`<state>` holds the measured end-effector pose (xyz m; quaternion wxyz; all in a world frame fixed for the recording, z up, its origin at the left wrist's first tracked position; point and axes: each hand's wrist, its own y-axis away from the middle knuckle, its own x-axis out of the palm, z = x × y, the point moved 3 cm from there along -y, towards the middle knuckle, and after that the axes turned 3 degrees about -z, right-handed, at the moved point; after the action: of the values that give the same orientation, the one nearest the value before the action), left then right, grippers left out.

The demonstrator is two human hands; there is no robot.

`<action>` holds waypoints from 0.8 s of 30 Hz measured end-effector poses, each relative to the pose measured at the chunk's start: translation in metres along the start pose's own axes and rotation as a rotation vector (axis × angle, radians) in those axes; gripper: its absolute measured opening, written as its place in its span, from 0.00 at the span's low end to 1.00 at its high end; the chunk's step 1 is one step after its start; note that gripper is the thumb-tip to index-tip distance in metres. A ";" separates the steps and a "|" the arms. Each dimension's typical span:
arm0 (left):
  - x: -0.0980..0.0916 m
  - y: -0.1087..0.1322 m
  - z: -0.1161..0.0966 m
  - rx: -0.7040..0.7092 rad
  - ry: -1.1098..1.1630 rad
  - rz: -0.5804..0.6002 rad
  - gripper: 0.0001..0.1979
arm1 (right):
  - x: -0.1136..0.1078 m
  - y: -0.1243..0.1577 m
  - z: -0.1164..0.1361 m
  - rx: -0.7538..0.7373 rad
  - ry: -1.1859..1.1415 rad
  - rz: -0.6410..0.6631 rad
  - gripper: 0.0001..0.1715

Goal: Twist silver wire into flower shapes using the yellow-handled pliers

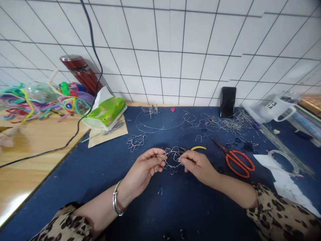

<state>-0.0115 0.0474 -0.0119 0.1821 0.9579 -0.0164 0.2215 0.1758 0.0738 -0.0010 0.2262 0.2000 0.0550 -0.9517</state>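
Wire flower frame (172,160): held just above the blue surface (190,207), pinched at its left edge by the left hand (146,167) and at its right edge by the right hand (198,164). Orange scissors (237,160) are laid near the right hand.

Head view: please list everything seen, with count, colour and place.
mat: one, blue, tabletop
wire ring: one, silver, mat centre
wire flower: one, silver, left of ring
scissors: one, orange, right of ring
loose wires: many, silver, mat's back
phone: one, black, against wall
mug: one, white, far right
tissue pack: one, green, mat's left edge
pipe cleaners: many, multicoloured, far left
flask: one, red, left wall
left hand: one, pinches ring's left
right hand: one, pinches ring's right
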 end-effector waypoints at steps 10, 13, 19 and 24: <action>0.000 0.000 -0.001 0.006 0.002 -0.009 0.09 | 0.002 -0.001 0.001 -0.016 0.029 -0.002 0.08; 0.000 0.001 -0.002 0.005 -0.003 -0.016 0.09 | 0.003 -0.001 0.000 -0.012 0.032 0.001 0.08; 0.001 0.002 -0.003 0.002 0.002 -0.030 0.09 | 0.003 0.000 -0.003 0.018 0.015 0.009 0.10; 0.001 0.001 -0.004 0.009 0.020 -0.028 0.09 | 0.004 0.001 -0.005 0.031 -0.035 0.014 0.11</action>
<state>-0.0120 0.0477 -0.0074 0.1811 0.9565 0.0001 0.2287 0.1746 0.0727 -0.0073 0.2307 0.1871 0.0347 -0.9542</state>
